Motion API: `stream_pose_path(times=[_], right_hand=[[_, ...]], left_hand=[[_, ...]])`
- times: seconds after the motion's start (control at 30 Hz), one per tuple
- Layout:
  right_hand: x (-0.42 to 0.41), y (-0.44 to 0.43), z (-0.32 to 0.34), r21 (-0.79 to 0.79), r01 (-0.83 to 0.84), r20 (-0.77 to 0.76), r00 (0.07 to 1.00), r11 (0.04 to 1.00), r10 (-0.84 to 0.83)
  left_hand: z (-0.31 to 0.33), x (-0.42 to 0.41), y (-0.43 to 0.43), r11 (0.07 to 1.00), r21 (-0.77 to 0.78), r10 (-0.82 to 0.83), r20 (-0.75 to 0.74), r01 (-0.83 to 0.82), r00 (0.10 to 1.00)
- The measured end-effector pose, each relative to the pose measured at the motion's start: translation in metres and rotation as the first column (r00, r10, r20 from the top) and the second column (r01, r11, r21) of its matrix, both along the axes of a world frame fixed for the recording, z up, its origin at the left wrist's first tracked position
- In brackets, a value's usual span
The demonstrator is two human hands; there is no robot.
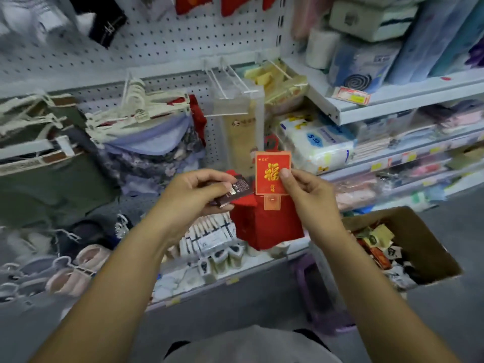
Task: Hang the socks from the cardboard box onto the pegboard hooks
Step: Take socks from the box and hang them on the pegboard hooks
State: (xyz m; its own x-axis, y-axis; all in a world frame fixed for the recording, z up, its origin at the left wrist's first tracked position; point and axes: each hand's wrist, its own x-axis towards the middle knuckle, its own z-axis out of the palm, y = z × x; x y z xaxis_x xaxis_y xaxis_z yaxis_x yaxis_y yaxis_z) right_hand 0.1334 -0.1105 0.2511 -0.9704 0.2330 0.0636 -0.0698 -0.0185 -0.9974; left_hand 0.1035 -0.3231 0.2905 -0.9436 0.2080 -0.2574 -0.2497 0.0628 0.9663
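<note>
- Socks: a red pair hangs in front of the person, between the two hands, well clear of the box at lower right.
- The right hand pinches the pair's red card, thumb on its face beside the gold character; the red hanger tab stands up above the card.
- The left hand is closed on a dark label, seemingly of a second pair, with a bit of red fabric showing behind it; whether that belongs to the same bundle I cannot tell.
- Step in hand, as I judge it: sorting or separating the pairs just before hanging, so the task is under way with plenty left, since the box holds many more packs.
- The next move calls for lifting the red pair to a free hook on the pegboard and threading the tab's opening over the wire tip; the left hand may need to let go first.
- More red socks already hang at the top of the pegboard.
- Around: a shop aisle, with hangers of underwear at left, packs on a low shelf below, and white shelves of tissue and wrapped goods at right.
- The box sits on the grey floor beside a purple stool.
</note>
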Motion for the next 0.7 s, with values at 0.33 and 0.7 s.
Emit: stream_pose_path(times=[0.33, 0.7], right_hand=[[-0.025, -0.091, 0.043, -0.037, 0.012, -0.081, 0.997, 0.999, -0.015], [-0.052, -0.126, 0.088, -0.025, 0.038, -0.147, 0.988, 0.999, -0.042]], left_hand=[[0.043, -0.017, -0.113, 0.958, -0.098, -0.281, -0.159, 0.268, 0.946], [0.078, -0.071, -0.123, 0.991, -0.072, 0.053, -0.555, -0.112, 0.830]])
